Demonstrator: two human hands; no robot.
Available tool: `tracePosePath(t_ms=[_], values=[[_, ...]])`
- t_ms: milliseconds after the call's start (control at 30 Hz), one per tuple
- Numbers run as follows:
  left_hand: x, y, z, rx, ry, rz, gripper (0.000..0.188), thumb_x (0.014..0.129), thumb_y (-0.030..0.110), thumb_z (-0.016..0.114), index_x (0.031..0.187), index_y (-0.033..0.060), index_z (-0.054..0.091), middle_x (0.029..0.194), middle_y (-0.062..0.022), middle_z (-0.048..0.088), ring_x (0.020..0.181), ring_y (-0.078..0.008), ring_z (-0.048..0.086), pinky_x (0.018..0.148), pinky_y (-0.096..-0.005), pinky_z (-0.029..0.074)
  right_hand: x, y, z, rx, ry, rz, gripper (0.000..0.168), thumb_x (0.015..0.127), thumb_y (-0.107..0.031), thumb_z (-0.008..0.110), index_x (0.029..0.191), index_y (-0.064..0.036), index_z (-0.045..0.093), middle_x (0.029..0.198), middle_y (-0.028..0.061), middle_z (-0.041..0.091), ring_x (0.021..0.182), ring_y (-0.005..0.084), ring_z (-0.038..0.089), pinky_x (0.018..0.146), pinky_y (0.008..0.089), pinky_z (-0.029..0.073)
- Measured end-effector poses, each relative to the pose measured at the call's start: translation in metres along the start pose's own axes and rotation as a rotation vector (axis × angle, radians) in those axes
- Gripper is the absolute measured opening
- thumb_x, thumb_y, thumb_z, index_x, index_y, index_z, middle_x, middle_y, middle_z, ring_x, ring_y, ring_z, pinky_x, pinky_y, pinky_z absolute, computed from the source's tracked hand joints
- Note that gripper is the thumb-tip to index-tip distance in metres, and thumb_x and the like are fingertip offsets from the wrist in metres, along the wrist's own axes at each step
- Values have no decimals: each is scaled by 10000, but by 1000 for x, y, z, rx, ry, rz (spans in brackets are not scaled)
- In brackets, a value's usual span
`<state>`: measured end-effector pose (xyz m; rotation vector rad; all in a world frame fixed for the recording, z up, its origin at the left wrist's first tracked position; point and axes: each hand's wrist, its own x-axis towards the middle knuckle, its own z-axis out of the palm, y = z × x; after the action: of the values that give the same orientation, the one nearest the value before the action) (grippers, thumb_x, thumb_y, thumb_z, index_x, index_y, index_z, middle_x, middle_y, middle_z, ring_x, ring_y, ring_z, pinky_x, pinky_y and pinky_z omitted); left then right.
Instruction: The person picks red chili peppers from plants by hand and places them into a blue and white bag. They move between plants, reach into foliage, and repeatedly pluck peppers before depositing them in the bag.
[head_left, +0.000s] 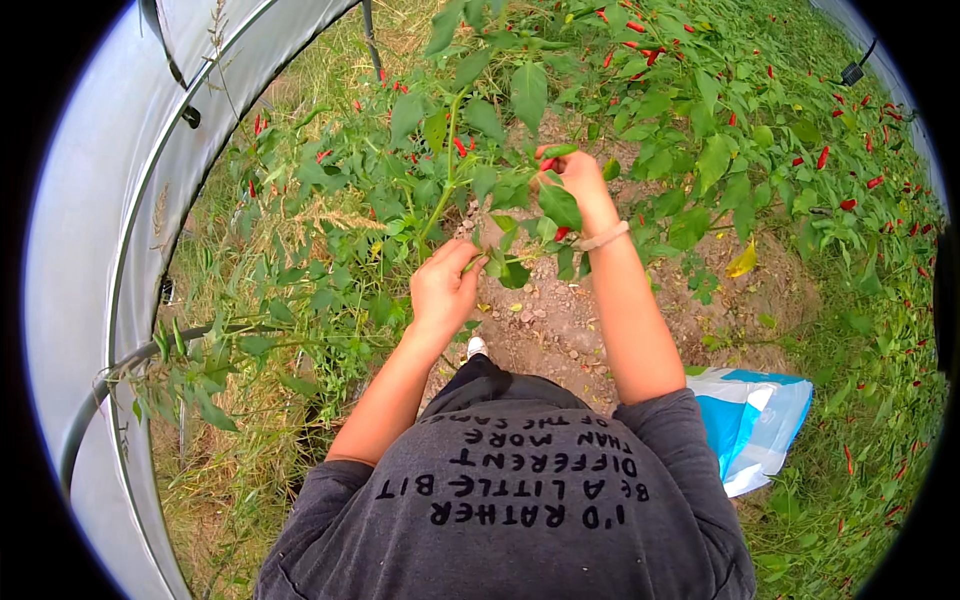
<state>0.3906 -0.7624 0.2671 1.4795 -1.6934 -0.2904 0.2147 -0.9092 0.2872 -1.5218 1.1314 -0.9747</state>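
My left hand pinches a thin green stem of a chili pepper plant, thumb against the fingers. Higher and to the right, my right hand is closed around a red chili pepper, and a green chili pepper lies along its fingers. A leaf hangs in front of that wrist, which wears a pale band. Just below the leaf, another red chili shows on the plant. Whether the held chilies are attached to the plant cannot be seen.
A blue and white plastic bag lies on the ground at my right. Chili plants with many red fruits fill the right side. On the left, white plastic sheeting curves over a tunnel frame, with a dark hose or pipe beside it.
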Motion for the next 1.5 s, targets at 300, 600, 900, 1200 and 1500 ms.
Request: tracePosePath(t_ms=[300,600,900,1200,1500], values=[[10,6,-11,-27,22,-103,237,751,20,623,984,10,583,937,-116,603,880,-244,601,782,-312,460,-105,-39,-33,883,-86,123,197,861,-78,493,1003,38,565,713,13,490,503,70,385,421,226,302],[5,23,-6,-19,-105,20,262,735,117,654,984,52,604,969,-89,595,892,-264,604,752,-329,482,-61,11,12,-272,175,-31,226,799,-211,651,822,13,663,570,29,589,509,75,505,466,267,395],[36,42,-5,454,-38,367,316,656,71,679,959,29,599,955,-82,604,916,-291,563,844,-401,418,-98,-10,32,363,223,-118,152,772,-106,687,862,-4,620,640,3,599,543,25,479,469,206,372],[33,25,4,275,-200,59,315,665,194,679,964,96,662,722,-150,623,676,-333,590,608,-403,485,-114,11,32,400,215,-128,163,822,-7,626,979,27,599,863,27,634,774,63,564,670,190,454],[37,21,7,13,-40,-67,214,761,133,651,931,5,624,711,-161,640,612,-177,612,672,-331,485,-144,-17,26,25,417,-544,75,807,-10,628,848,28,578,762,49,609,609,69,533,559,224,443]])
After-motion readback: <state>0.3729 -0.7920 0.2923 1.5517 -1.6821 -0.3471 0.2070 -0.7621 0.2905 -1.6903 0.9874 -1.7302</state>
